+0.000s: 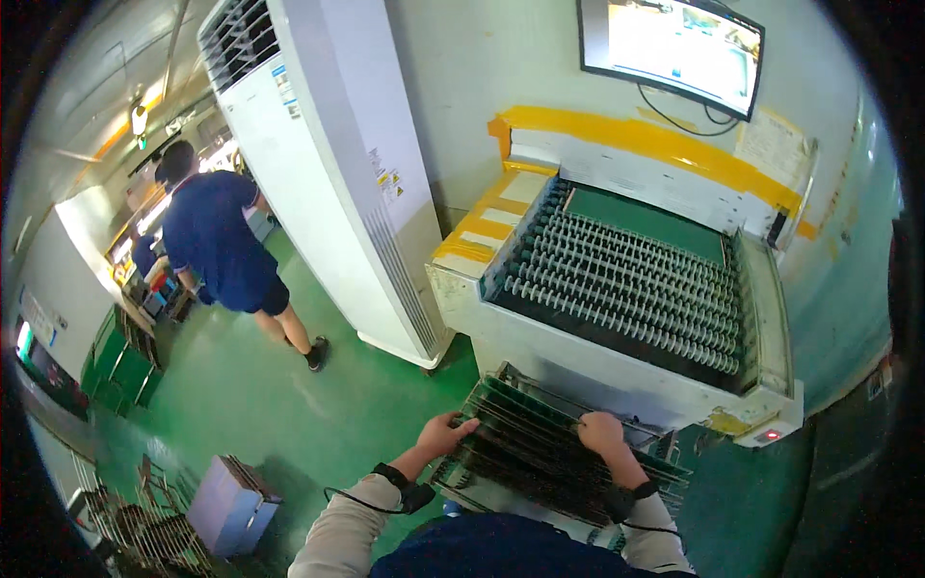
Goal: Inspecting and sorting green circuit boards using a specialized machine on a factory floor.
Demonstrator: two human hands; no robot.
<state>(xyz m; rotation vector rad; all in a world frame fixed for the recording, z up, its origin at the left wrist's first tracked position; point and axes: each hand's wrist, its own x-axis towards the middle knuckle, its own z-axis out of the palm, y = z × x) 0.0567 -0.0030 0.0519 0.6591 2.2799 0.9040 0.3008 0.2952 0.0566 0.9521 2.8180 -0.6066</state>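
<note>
Thin dark panels (520, 445) stood in a row at the lower centre of the frame. The left hand (445, 436) gripped their left edge, thumb on top; the right hand (602, 434) curled its fingers at their right edge, grip unclear.

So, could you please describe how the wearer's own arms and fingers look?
The sleeves are pale greyish-white. A black band circles each wrist, with a thin dark cable beside it. The fingers are bare, without gloves.
</note>
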